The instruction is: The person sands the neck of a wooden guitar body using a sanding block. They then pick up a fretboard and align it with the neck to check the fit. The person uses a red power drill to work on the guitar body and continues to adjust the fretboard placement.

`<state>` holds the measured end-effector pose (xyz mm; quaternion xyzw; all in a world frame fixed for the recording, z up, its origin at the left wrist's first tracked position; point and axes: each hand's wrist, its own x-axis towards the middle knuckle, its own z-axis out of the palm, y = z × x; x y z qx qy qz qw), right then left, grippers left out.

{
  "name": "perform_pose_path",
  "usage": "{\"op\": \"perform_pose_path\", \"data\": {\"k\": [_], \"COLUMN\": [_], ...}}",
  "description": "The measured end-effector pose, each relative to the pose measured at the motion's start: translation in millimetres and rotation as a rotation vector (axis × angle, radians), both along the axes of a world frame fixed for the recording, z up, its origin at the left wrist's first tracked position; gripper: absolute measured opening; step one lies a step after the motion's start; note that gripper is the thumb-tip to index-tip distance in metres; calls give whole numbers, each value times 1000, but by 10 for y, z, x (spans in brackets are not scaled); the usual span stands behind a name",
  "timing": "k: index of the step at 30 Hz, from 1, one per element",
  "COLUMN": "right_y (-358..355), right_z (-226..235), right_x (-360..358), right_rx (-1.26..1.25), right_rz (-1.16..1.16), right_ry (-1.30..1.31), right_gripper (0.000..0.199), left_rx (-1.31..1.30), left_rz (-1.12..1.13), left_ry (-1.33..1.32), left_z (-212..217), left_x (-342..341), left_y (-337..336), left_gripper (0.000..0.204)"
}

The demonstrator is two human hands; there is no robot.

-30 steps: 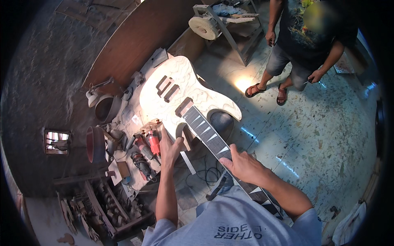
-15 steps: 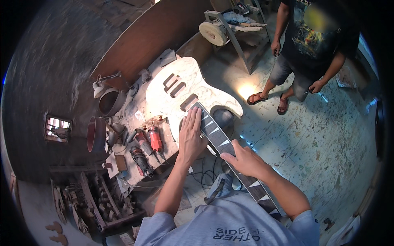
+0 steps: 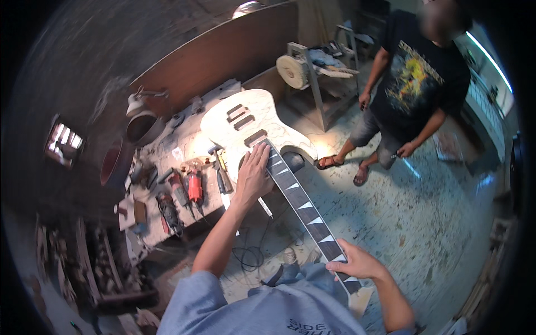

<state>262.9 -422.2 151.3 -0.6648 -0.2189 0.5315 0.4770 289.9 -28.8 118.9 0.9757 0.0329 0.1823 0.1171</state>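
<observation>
Dark fretboard of an unfinished guitar neck (image 3: pixel 304 204) is gripped near its low end by the right hand (image 3: pixel 357 262), while farther up the left hand (image 3: pixel 254 173) lies flat, fingers together, where neck meets pale wood guitar body (image 3: pixel 251 125) on the cluttered workbench (image 3: pixel 178 151).

Pale guitar body (image 3: pixel 245 125) (dark fretboard (image 3: pixel 304 204))

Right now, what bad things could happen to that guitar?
The guitar rests partly on the cluttered bench, its neck out over the floor, steadied by the left hand and right hand; a slip might tip it. The red power tool beside it could scratch its bare wood.
</observation>
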Motion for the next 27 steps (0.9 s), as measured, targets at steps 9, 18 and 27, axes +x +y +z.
{"op": "perform_pose_path", "data": {"k": [9, 18, 27], "right_y": [-302, -301, -290], "right_z": [-104, -337, -408], "right_x": [109, 173, 300], "right_rx": [278, 459, 449], "right_rz": [14, 18, 94], "right_ry": [276, 269, 228], "right_gripper": [50, 45, 33], "left_rx": [140, -335, -711], "left_rz": [134, 373, 939], "left_ry": [114, -15, 314], "left_z": [-56, -63, -1543], "left_x": [-59, -1493, -4007], "left_y": [-84, -1564, -2686], "left_gripper": [92, 91, 92]}}
